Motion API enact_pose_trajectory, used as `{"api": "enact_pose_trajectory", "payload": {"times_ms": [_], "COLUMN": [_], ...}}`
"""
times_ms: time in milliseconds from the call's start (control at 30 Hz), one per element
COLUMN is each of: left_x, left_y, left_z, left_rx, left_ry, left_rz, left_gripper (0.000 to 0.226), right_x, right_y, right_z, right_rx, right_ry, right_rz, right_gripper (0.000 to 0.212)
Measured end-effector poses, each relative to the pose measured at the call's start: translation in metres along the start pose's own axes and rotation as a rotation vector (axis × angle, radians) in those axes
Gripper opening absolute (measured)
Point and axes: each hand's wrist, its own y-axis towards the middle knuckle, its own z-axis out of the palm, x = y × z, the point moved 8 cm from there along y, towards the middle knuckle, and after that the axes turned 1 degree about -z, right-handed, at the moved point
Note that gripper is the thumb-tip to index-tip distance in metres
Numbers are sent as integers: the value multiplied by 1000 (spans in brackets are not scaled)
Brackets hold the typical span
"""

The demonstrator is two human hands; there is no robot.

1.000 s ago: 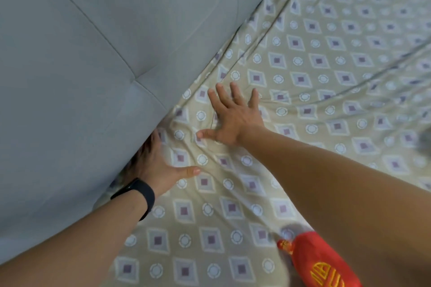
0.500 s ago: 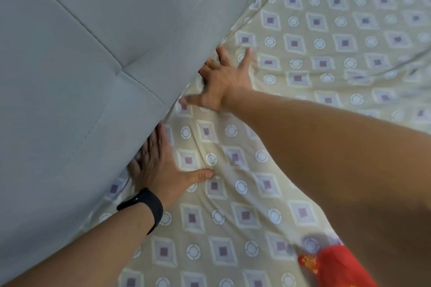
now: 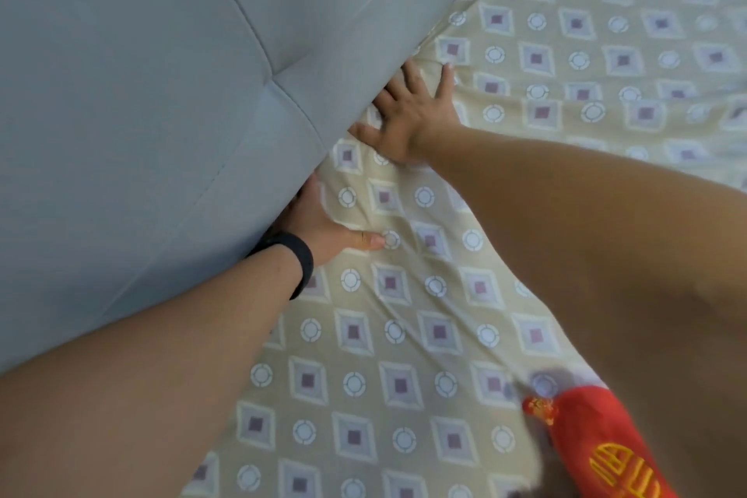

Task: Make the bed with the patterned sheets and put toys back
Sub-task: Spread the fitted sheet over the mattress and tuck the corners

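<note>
Headboard [image 3: 169, 101] fills the left side: grey, padded, stitched seams. Its lower edge meets the sheet [image 3: 404, 336] along a diagonal running from bottom left to top right.

Left hand [image 3: 319, 224]: fingers are out of sight in the gap under the headboard, thumb lies flat on the sheet, black band [image 3: 297, 259] on the wrist. Can't tell from here whether the hidden fingers are straight or pinching fabric. Compared with a second ago it sits at about the same spot on the seam and a little deeper in.

Right hand [image 3: 408, 117]: flat, fingers spread and straight, grasping nothing, palm pressing the sheet, fingertips at the headboard edge. A second ago it lay out on the open sheet, well off the seam; half a second ago it had reached the edge. It has also moved further up the seam from the left hand.

My read: tucking the head end, working along the seam to the right. Creases fan out from both hands, so the fabric is not yet flat there.

Sheet is on the bed, beige with diamond and ring print, covering everything right of the headboard.

Red toy [image 3: 598, 453] with gold embroidery lies on the sheet at bottom right, partly under the right forearm. Neither hand is touching it, so the toy step is still to do.
</note>
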Motion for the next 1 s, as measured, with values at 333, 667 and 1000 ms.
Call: {"api": "enact_pose_trajectory", "payload": {"times_ms": [333, 667, 1000], "left_x": [2, 82, 189], "left_y": [-15, -82, -127], "left_z": [1, -2, -24], "left_rx": [-186, -339, -166], "left_ry": [-76, 542, 705], "left_rz": [142, 227, 274], "left_gripper": [145, 76, 65], "right_x": [2, 15, 28], "right_y": [-86, -106, -131], "right_z": [44, 45, 53], "right_rx": [18, 127, 135], "right_ry": [36, 30, -8], "right_rz": [-1, 69, 161], "right_gripper": [93, 125, 109]}}
